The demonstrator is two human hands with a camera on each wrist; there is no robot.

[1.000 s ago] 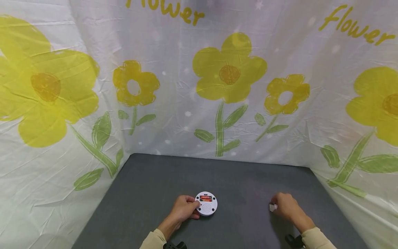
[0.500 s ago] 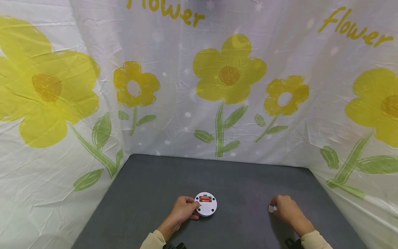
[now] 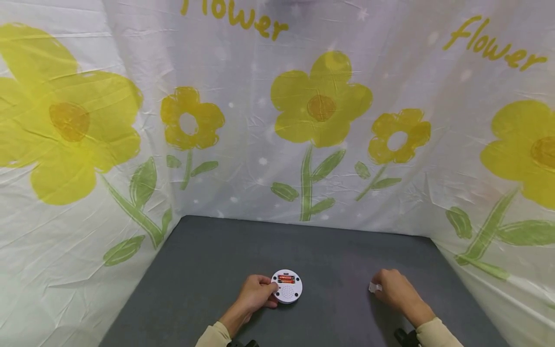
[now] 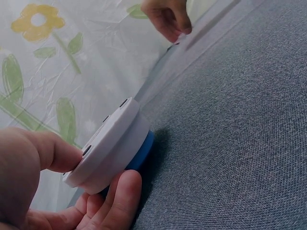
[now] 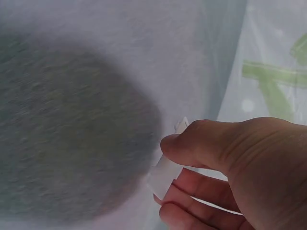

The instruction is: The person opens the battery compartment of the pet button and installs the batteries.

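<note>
My left hand [image 3: 257, 292] grips the left edge of a round white battery-powered device [image 3: 287, 293], thumb on its top face and fingers beneath. Two red batteries [image 3: 286, 279] lie side by side in its uncovered compartment, above a patch of small speaker holes. Seen from the left wrist, the white housing [image 4: 115, 143] has dark feet on its face and a blue underside [image 4: 142, 151] toward the table. Off to the right, my right hand [image 3: 395, 290] pinches a small white plastic battery cover [image 5: 165, 173] between thumb and fingers, just above the table.
A dark grey cloth-covered table [image 3: 329, 255] lies under both hands. White curtains [image 3: 243, 193] printed with yellow flowers enclose its back and sides. Black wrist straps [image 3: 407, 337] show at the sleeves.
My right hand has shifted slightly left with the white cover, which has turned a little in its fingers. The left hand keeps the device in nearly the same place.
</note>
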